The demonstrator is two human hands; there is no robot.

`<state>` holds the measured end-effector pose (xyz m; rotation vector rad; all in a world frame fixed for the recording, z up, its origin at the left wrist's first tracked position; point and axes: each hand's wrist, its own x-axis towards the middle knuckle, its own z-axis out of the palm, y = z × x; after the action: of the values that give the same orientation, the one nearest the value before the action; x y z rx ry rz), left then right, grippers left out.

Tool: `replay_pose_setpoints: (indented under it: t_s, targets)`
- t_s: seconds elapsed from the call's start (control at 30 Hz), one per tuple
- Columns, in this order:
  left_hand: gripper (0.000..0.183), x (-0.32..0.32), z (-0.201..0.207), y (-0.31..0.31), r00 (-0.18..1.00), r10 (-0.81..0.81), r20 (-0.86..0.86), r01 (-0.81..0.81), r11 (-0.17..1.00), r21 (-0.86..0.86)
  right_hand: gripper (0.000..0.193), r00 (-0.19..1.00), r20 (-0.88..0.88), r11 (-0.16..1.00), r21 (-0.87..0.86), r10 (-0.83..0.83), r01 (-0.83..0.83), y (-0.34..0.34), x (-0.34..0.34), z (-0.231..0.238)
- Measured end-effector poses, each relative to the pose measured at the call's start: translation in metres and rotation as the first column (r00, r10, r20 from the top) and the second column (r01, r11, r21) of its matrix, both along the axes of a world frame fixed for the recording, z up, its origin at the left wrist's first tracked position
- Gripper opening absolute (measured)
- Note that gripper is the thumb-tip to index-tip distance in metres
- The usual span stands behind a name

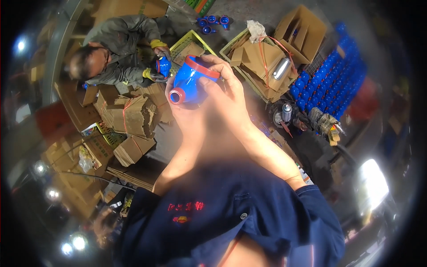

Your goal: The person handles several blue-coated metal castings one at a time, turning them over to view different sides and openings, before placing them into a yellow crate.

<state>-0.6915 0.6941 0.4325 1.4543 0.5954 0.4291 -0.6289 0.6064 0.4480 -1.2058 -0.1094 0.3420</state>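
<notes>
A blue pipe fitting [189,81] with a wide red ridged ring and a smaller red-rimmed opening is held up in front of me. My right hand [229,86] grips it on the right, thumb on the blue body and fingers over the red ring. My left hand [187,116] supports it from the left and below, its fingers largely hidden behind the fitting. The small opening points toward me and to the left. Beyond it, a co-worker with yellow-cuffed gloves holds a similar blue fitting [163,66].
Flattened cardboard [133,116] is stacked at the left. A crate with cardboard [253,60] and a spray can [282,68] stands ahead right, beside an open carton [301,33]. Rows of blue fittings [329,75] fill the right. Several more fittings [213,20] lie on the far floor.
</notes>
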Motion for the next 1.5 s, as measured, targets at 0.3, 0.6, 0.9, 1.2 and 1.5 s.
replay_pose_setpoints:
  t_s: [0.3,0.6,0.9,1.2,1.5]
  targets:
    - [0.083,0.011,0.017,-0.017,0.993,0.112,-0.034,-0.104,0.977,0.186,0.015,0.986,-0.154,0.987,0.154,0.06,-0.036,0.004,0.016,0.008]
    - [0.094,0.012,0.02,-0.023,0.983,0.182,-0.039,-0.161,0.938,0.308,0.011,0.896,-0.398,0.907,0.421,0.196,-0.012,0.004,0.019,0.004]
    - [0.094,0.005,0.02,-0.024,0.973,0.231,-0.024,-0.188,0.844,0.502,0.013,0.934,-0.283,0.91,0.403,0.219,-0.092,0.008,0.016,0.007]
    - [0.095,-0.011,0.018,-0.022,0.97,0.242,-0.011,-0.2,0.824,0.53,0.015,0.94,-0.263,0.918,0.382,0.218,-0.107,0.008,0.005,0.015]
    - [0.08,-0.018,0.038,-0.005,0.973,0.178,0.145,-0.171,0.984,-0.06,0.034,0.964,-0.17,0.924,0.358,0.203,-0.132,-0.012,0.007,0.023]
